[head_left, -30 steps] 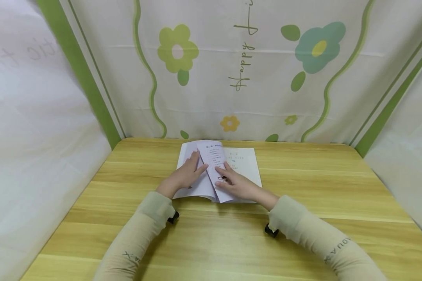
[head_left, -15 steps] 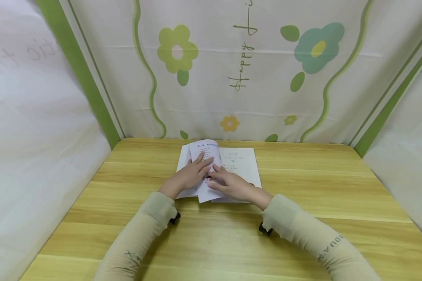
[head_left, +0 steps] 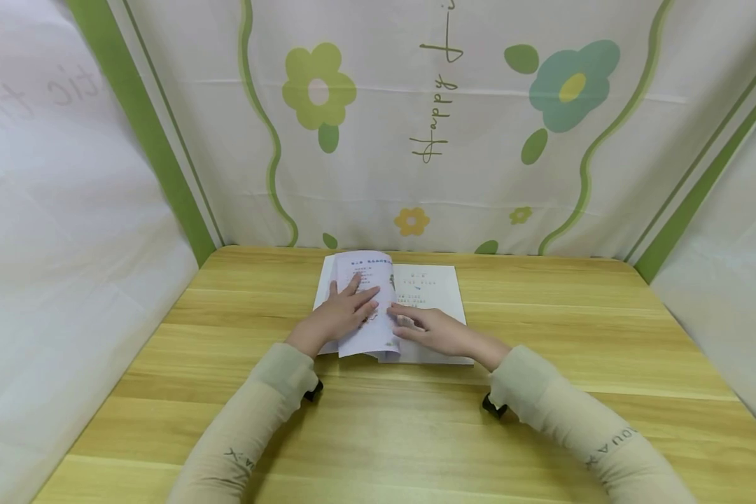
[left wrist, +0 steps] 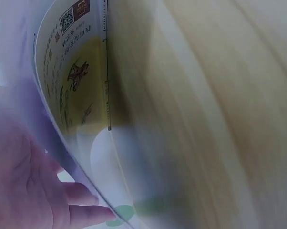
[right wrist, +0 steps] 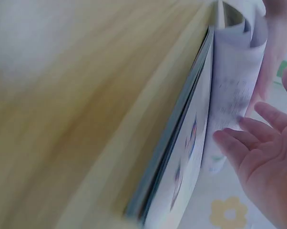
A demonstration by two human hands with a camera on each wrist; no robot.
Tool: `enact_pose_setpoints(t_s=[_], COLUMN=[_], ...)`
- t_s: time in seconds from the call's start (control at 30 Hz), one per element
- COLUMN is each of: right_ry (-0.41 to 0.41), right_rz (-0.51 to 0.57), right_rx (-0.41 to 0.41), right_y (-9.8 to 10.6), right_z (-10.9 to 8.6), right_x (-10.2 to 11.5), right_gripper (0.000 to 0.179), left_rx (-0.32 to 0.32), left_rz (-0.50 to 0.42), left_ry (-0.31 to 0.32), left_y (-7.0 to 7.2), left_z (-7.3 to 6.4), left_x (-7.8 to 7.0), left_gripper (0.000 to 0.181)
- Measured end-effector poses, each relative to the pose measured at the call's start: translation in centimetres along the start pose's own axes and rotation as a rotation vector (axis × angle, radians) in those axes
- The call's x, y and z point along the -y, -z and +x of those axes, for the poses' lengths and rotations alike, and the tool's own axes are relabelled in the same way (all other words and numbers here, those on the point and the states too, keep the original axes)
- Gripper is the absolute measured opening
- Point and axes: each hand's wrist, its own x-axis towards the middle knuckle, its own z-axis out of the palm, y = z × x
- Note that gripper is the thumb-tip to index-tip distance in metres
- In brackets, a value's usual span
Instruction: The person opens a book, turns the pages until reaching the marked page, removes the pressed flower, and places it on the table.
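Observation:
An open book [head_left: 442,290] with printed text and small pictures lies toward the back of the table. One curved leaf [head_left: 367,341] bulges over its left half, bending up near the spine. Across this leaf my left hand [head_left: 334,318] rests with its fingers spread. My right hand [head_left: 439,332] is over the right half, its fingertips at the leaf's curved fold. In the right wrist view the right hand's fingers [right wrist: 239,143] are loosely extended beside the rolled leaf [right wrist: 231,90]. The left wrist view shows the left palm [left wrist: 24,186] behind a bowed page [left wrist: 76,95].
A wooden table [head_left: 378,434] extends around the book on all sides. Behind it hangs a white curtain [head_left: 378,161] with printed flowers, and further white cloth [head_left: 57,231] encloses the left and right sides.
The leaf has swung from the middle over to the left half of the book. My left hand came to lie on it. My right hand went left with the leaf, then drew back right.

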Motion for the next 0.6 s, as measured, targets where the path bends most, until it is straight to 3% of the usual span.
enact_pose_setpoints(t_s=[0.13, 0.3, 0.6], right_ry=[-0.026, -0.051, -0.052], right_rz=[-0.086, -0.226, -0.225], right_rx=[0.059, 0.155, 0.216], right_y=[0.9, 2.0, 2.9], right_z=[-1.1, -2.6, -3.9], right_x=[-1.2, -2.5, -3.3], right_gripper=[0.059, 0.066, 0.074], left_rx=[-0.033, -0.054, 0.0], left_rz=[0.003, 0.018, 0.03], left_ry=[0.028, 0.018, 0.016], left_y=[0.0, 0.1, 0.5], left_z=[-0.1, 0.0, -0.1], left_x=[0.2, 0.4, 0.7], left_gripper=[0.056, 0.058, 0.061])
